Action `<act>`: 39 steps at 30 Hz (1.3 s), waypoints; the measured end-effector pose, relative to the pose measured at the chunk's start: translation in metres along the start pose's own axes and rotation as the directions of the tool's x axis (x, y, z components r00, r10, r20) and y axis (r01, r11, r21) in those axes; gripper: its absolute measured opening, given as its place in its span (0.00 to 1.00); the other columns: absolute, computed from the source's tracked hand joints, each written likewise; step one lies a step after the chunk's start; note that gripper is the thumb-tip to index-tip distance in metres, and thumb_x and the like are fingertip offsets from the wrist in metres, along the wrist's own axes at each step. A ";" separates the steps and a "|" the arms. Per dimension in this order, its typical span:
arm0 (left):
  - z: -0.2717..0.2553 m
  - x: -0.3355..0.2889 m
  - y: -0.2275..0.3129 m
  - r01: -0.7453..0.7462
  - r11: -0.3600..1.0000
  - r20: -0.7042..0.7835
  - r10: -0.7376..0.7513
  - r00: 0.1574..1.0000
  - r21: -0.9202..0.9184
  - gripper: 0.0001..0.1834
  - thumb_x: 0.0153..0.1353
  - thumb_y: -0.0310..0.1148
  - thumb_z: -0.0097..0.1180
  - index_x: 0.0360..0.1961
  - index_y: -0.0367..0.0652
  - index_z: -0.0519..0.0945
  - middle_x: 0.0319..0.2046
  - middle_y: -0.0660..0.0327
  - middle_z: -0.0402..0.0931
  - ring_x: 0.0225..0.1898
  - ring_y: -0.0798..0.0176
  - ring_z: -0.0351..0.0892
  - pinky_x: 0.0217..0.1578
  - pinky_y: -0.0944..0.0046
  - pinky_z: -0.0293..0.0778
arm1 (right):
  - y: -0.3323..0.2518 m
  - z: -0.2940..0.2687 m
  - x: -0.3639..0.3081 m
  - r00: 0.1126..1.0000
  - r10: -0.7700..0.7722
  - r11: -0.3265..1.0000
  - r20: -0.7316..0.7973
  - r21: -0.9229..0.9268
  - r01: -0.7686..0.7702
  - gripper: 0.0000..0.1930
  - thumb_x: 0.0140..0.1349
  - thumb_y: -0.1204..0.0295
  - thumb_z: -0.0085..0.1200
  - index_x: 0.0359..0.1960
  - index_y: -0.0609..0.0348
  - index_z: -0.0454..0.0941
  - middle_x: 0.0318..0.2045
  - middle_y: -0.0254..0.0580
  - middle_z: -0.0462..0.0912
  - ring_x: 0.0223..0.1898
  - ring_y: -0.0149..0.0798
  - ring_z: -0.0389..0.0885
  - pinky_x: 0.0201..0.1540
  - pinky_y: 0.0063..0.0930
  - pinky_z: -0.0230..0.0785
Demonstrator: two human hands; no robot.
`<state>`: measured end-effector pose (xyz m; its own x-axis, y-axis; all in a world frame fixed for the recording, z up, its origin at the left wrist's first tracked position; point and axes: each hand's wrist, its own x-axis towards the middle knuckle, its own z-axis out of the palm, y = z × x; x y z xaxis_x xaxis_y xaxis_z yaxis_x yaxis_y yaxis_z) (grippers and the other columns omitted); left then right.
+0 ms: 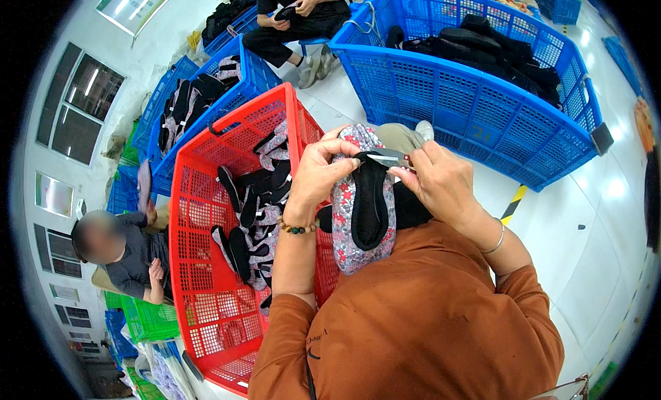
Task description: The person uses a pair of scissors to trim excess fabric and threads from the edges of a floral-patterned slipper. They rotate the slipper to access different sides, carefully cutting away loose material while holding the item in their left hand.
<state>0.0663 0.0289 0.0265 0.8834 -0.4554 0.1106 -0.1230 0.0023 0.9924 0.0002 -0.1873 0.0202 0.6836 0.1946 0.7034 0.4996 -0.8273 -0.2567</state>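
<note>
A soft slipper point(344, 217), grey with a red and pink pattern and a black lining, lies lengthwise in front of my body. My left hand point(318, 171) is closed on its far end, thumb and fingers pinching the edge of the black opening. In my right hand point(442, 183) is a small pair of scissors point(387, 159), with pointed silver blades and a dark reddish handle. The blades point left, at the slipper's opening close to my left fingertips. Whether they touch a thread there is too small to tell.
Left of me stands a red mesh crate point(200, 290) holding several patterned and black slippers. A large blue crate point(441, 90) with dark slippers is ahead right; another blue crate point(237, 100) stands ahead left. One person point(303, 18) sits ahead, another point(141, 262) at the left.
</note>
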 end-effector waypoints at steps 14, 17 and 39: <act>0.009 -0.001 0.004 -0.075 0.991 -0.051 0.081 0.995 0.113 0.09 0.42 0.18 0.58 0.29 0.33 0.81 0.54 0.50 0.67 0.53 0.61 0.68 0.53 0.65 0.62 | 0.000 0.000 0.006 0.998 -0.042 0.999 0.048 0.005 0.042 0.15 0.52 0.58 0.58 0.21 0.56 0.72 0.21 0.37 0.69 0.23 0.37 0.75 0.21 0.29 0.65; 0.009 -0.001 0.004 -0.057 0.991 -0.058 0.064 0.996 0.119 0.09 0.43 0.18 0.57 0.29 0.32 0.81 0.54 0.51 0.67 0.52 0.61 0.68 0.52 0.66 0.63 | 0.002 0.001 0.006 0.997 -0.058 0.998 0.058 -0.010 0.058 0.15 0.53 0.58 0.58 0.21 0.56 0.72 0.21 0.37 0.70 0.23 0.37 0.75 0.21 0.29 0.65; 0.011 0.003 -0.001 -0.066 0.980 -0.087 0.083 0.993 0.186 0.10 0.42 0.20 0.58 0.30 0.33 0.81 0.53 0.49 0.68 0.51 0.61 0.70 0.51 0.66 0.64 | -0.009 -0.005 0.011 0.992 -0.048 0.994 0.119 -0.092 0.059 0.14 0.51 0.59 0.59 0.24 0.57 0.74 0.23 0.39 0.70 0.26 0.38 0.75 0.25 0.28 0.66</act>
<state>0.0640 0.0182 0.0254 0.9061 -0.3745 0.1971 -0.2629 -0.1333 0.9556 0.0004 -0.1801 0.0340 0.7173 0.2957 0.6309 0.4882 -0.8594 -0.1523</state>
